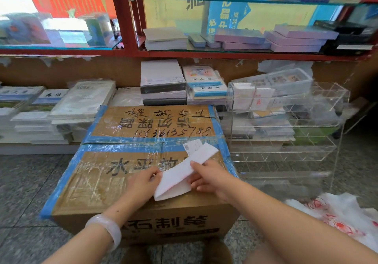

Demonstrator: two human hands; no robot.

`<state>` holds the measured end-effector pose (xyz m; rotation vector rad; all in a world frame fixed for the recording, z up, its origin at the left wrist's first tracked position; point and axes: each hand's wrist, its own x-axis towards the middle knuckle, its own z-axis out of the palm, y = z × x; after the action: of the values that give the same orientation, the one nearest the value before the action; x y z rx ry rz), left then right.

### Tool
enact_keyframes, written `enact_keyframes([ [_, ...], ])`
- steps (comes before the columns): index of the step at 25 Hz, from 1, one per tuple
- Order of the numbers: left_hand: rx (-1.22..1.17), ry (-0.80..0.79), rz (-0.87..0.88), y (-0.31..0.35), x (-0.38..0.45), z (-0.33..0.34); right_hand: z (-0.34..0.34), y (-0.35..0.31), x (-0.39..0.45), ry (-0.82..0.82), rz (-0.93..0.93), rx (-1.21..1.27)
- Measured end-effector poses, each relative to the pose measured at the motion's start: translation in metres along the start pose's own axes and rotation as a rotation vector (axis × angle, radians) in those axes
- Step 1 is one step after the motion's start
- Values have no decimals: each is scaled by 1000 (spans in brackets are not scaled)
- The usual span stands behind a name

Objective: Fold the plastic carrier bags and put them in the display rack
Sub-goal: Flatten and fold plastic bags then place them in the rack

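Both forearms reach in from the bottom edge; the left wrist wears a pale bangle [106, 228]. Left hand [143, 182] sits on top of a taped cardboard box [98, 184], fingers curled and pinching the left edge of a folded white carrier bag [182, 173]. Right hand [208, 176] holds the bag's right side, thumb on top and fingers tucked under, so clamped on it too. Bag lies as a long folded strip w/ a doubled end near the box's front edge, running diagonally toward the right edge of the box top; far tip lifts slightly over a small white label w/ barcode [193, 145].

Box top has blue tape along the edges & handwritten digits near the far edge. It stands on a speckled floor [26, 182].

Just right of the box, a clear acrylic display rack [286, 137] w/ rows of compartments; a few folded white bags [252, 98] stand in its top-left compartments. Rack is beside the box, not touching as far as can be told.

Bottom-right corner: loose heap of white plastic bags w/ red print [337, 220] on the floor.

Behind the box: stacks of notebooks & paper packs [163, 83] along a low ledge, then a red-framed glass shelf unit [124, 18] w/ purple boxes [241, 36] & more stationery.
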<state>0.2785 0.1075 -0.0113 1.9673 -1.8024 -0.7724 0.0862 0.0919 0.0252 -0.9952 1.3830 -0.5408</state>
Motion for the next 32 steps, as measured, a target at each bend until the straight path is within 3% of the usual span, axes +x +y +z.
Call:
enact_keyframes([
  [6, 198, 31, 64, 6, 2, 2, -52, 8, 22, 542, -124, -509],
  [8, 224, 49, 71, 7, 3, 4, -49, 7, 19, 625, -305, -729],
  [10, 218, 53, 63, 7, 4, 4, -33, 5, 18, 530, -572, -1024],
  [12, 240, 51, 77, 7, 3, 6, -11, 11, 20, 244, -725, -1293],
  [14, 260, 50, 82, 7, 2, 7, 1, 22, 24, -8, -695, -1414],
  [16, 293, 46, 75, 8, 2, 8, -1, 33, 33, -95, -642, -1446],
  [18, 361, 121, 80, 14, 1, 9, -4, 38, 38, -86, -622, -1454],
  [21, 559, 252, 231, 28, -11, 21, -3, 38, 38, -78, -587, -1448],
  [22, 612, 221, 308, 28, -15, 29, -1, 38, 36, -77, -581, -1451],
  [25, 633, -62, 242, 13, -31, 46, 1, 38, 34, -72, -582, -1448],
  [28, 612, -38, 196, 4, -37, 49, -10, 36, 41, -55, -547, -1448],
  [32, 616, -163, 149, 4, -45, 44, -43, 31, 51, 57, -400, -1465],
])
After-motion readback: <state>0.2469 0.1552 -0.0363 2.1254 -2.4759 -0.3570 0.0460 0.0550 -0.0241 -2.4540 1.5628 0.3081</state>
